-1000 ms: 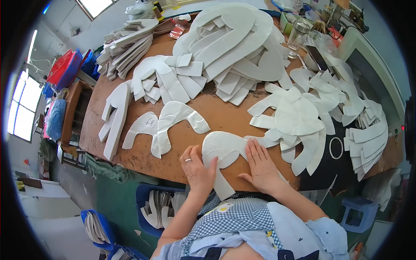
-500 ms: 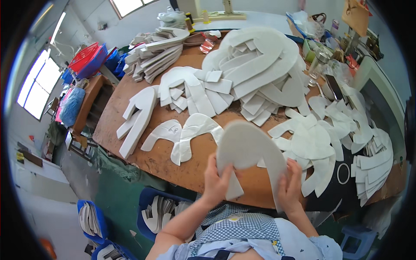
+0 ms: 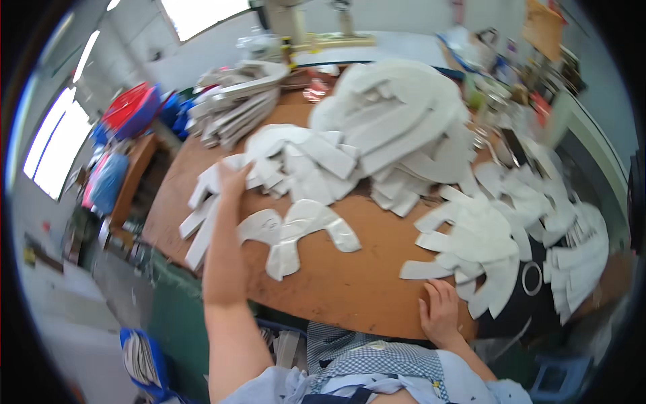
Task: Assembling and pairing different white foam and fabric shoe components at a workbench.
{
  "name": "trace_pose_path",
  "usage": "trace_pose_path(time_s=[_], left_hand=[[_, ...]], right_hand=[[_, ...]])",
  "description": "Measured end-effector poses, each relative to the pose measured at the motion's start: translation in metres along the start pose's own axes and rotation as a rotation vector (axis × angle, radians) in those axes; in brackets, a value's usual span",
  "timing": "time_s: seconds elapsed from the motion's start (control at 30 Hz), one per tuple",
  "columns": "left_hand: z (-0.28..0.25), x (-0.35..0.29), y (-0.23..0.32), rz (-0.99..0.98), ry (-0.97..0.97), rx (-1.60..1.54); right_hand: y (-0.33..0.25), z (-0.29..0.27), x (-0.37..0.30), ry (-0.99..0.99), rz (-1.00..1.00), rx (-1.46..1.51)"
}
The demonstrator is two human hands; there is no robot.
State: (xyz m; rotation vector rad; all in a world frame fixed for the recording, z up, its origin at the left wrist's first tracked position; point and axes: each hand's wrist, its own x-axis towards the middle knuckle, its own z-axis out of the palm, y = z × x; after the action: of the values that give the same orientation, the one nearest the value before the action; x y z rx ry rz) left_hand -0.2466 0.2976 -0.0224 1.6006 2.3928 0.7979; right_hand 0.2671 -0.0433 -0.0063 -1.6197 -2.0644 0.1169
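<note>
My left arm reaches over the table to a small stack of thick, white, arch-shaped padding pieces (image 3: 200, 240) at the left. At the top of this stack my left hand (image 3: 233, 178) has its thumb and fingers around the curve of a piece; the fingers are somewhat blurred. My right hand (image 3: 441, 314) lies at the table's near edge with loosely spread fingers and holds nothing. Just beyond it is the end of a thin white strip (image 3: 424, 270), part of a spread of thin white curved cutouts (image 3: 481, 229). Two thin marked arch shapes (image 3: 296, 236) lie in the middle.
A large heap of white curved pieces (image 3: 410, 114) covers the table's far middle, beside a smaller pile (image 3: 286, 151). More thick pieces (image 3: 235, 101) are stacked far left. A white ring (image 3: 532, 278) lies on a black mat at right. Blue bins (image 3: 161, 367) stand on the floor.
My left hand has swung far left to the stack. The thick arch piece is gone from in front of me. My right hand has let go and come down to the table edge.
</note>
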Motion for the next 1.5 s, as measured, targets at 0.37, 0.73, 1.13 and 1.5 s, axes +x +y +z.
trace_pose_path(time_s=[0.37, 0.73, 1.13, 1.5], left_hand=[[-0.156, -0.120, -0.096, -0.081, 0.029, 0.402], [-0.177, -0.294, 0.142, 0.368, 0.323, 0.002], [-0.089, -0.385, 0.236, 0.551, 0.049, -0.607], [-0.071, -0.421, 0.264, 0.512, -0.121, -1.032]], right_hand=[[0.002, 0.003, 0.005, 0.098, -0.054, 0.123], [0.101, -0.076, 0.059, -0.045, 0.008, -0.335], [0.139, -0.114, 0.096, 0.500, 0.442, 0.909], [0.137, -0.125, 0.089, 0.443, 0.488, 1.457]])
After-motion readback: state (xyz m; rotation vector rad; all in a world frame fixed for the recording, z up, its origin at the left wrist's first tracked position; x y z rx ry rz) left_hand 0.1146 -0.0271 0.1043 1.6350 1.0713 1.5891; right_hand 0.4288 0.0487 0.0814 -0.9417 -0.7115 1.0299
